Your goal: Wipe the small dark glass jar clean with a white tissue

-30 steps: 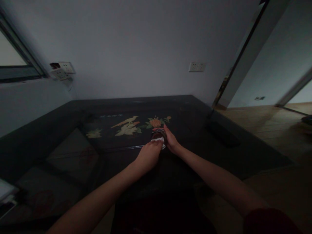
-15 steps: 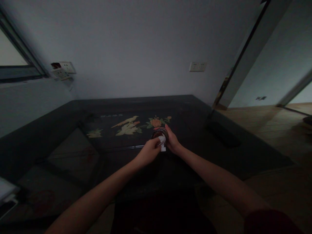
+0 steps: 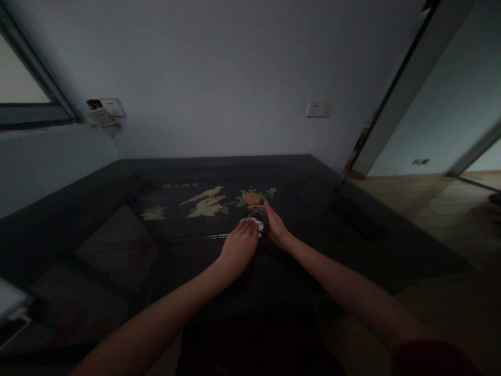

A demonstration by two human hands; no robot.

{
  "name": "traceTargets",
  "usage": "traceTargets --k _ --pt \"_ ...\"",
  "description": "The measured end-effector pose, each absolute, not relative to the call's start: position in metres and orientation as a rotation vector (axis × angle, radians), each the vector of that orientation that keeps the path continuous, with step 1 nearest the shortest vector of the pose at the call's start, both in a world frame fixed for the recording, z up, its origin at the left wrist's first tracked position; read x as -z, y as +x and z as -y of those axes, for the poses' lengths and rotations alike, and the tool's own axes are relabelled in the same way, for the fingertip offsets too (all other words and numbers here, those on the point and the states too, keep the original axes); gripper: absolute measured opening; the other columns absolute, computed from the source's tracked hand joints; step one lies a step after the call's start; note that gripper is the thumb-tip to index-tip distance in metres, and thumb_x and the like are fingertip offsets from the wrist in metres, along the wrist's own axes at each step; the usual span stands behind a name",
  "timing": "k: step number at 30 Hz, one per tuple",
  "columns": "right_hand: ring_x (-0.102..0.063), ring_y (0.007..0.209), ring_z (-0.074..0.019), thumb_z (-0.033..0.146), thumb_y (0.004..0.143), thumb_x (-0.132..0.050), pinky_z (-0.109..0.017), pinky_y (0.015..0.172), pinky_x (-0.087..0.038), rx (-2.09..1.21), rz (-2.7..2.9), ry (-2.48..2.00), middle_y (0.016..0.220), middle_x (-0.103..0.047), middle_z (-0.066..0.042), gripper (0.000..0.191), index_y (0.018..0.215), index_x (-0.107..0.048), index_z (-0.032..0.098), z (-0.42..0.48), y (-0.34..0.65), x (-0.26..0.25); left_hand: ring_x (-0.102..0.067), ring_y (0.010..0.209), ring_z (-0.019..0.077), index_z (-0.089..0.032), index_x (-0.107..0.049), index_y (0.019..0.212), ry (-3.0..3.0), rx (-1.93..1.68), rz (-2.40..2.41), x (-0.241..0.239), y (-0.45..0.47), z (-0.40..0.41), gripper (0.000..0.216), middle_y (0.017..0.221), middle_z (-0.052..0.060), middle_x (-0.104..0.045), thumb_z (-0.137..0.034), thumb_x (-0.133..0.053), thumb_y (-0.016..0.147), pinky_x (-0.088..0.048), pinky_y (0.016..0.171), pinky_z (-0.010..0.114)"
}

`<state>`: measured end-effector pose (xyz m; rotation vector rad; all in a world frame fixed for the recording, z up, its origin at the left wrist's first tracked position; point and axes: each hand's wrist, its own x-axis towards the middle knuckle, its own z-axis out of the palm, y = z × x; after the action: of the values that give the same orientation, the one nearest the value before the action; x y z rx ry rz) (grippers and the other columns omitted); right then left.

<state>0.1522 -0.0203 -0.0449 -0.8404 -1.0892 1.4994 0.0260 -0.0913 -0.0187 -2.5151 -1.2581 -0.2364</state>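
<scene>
A small round, dark glassy container [image 3: 256, 213] is between my two hands, low over the dark table [image 3: 203, 167]. Around its right side wraps my right hand [image 3: 276, 227], thumb side up, steadying it. My left hand [image 3: 241, 240] presses a crumpled white tissue [image 3: 254, 222] against the container's near side, with the fingers bent over the tissue. Because of the dim light and the covering fingers, I cannot make out the container's exact kind or its lower part.
The tabletop carries a printed bird [image 3: 203, 194] and an orange flower [image 3: 251, 197]. A long dark object [image 3: 362, 218] lies on the right. White sockets [image 3: 320, 109] sit on the wall behind, and a whitish box-like object [image 3: 11, 308] stands at the lower left edge.
My left hand has turned over, from pinching the tissue at the container's opening to laying its fingers across the near side. The right hand has stayed around the container.
</scene>
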Motion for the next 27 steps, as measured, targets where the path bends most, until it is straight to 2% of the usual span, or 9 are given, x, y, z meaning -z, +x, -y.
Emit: traceTargets --k 7,10,13,18,22,25,27 --pt "-0.065 0.077 -0.0206 0.067 0.074 -0.053 -0.031 0.071 -0.045 -1.483 1.084 -0.835 0.076 -0.072 -0.004 0.051 0.084 -0.071 0.02 0.0225 0.1536 0.0439 -0.058 0.116 0.0222 -0.007 -0.056 0.118 -2.683 0.261 1.329 0.014 0.0226 0.0907 0.035 0.124 0.017 -0.062 -0.004 -0.039 0.087 -0.04 0.104 0.035" --pt "-0.065 0.074 -0.0204 0.066 0.076 -0.051 -0.032 0.072 -0.046 -1.497 1.091 -0.822 0.074 -0.072 -0.004 0.051 0.084 -0.071 0.02 0.0226 0.1541 0.0437 -0.064 0.106 0.0226 -0.013 -0.057 0.117 -2.772 0.405 1.44 0.014 0.0218 0.0911 0.038 0.115 0.013 -0.067 -0.003 -0.041 0.084 -0.048 0.092 0.034" --pt "-0.065 0.072 -0.02 0.064 0.078 -0.05 -0.031 0.069 -0.046 -1.533 1.079 -0.814 0.074 -0.072 -0.004 0.05 0.084 -0.072 0.02 0.0235 0.1546 0.043 -0.068 0.093 0.022 -0.016 -0.06 0.111 -2.905 0.611 1.582 0.0148 0.0223 0.0895 0.037 0.102 0.009 -0.071 -0.003 -0.043 0.08 -0.051 0.081 0.03" --pt "-0.065 0.072 -0.0198 0.062 0.078 -0.052 -0.03 0.067 -0.046 -1.531 1.077 -0.81 0.075 -0.073 -0.004 0.048 0.085 -0.073 0.019 0.024 0.1549 0.0424 -0.067 0.087 0.0181 -0.015 -0.062 0.096 -3.019 0.951 1.659 0.0167 0.0256 0.0857 0.028 0.094 0.006 -0.071 -0.004 -0.043 0.08 -0.049 0.079 0.025" --pt "-0.066 0.072 -0.0201 0.061 0.078 -0.052 -0.03 0.066 -0.046 -1.551 1.046 -0.798 0.073 -0.073 -0.004 0.047 0.083 -0.073 0.019 0.0212 0.1543 0.0439 -0.067 0.088 0.0189 -0.015 -0.059 0.104 -2.991 0.74 1.618 0.0177 0.0258 0.0882 0.031 0.097 0.008 -0.07 -0.003 -0.041 0.082 -0.049 0.079 0.027" --pt "-0.066 0.075 -0.0208 0.061 0.078 -0.052 -0.03 0.067 -0.046 -1.554 1.046 -0.796 0.072 -0.073 -0.004 0.047 0.085 -0.072 0.019 0.02 0.1539 0.045 -0.065 0.1 0.0203 -0.014 -0.052 0.12 -2.897 0.474 1.49 0.0158 0.0245 0.092 0.042 0.111 0.012 -0.067 0.0 -0.039 0.083 -0.049 0.087 0.03" --pt "-0.066 0.074 -0.0207 0.062 0.077 -0.052 -0.03 0.068 -0.046 -1.537 1.064 -0.801 0.072 -0.072 -0.003 0.048 0.086 -0.072 0.019 0.0205 0.1536 0.0452 -0.061 0.11 0.0209 -0.011 -0.05 0.123 -2.811 0.354 1.408 0.0136 0.0241 0.0933 0.041 0.12 0.014 -0.064 -0.001 -0.039 0.085 -0.046 0.095 0.033"
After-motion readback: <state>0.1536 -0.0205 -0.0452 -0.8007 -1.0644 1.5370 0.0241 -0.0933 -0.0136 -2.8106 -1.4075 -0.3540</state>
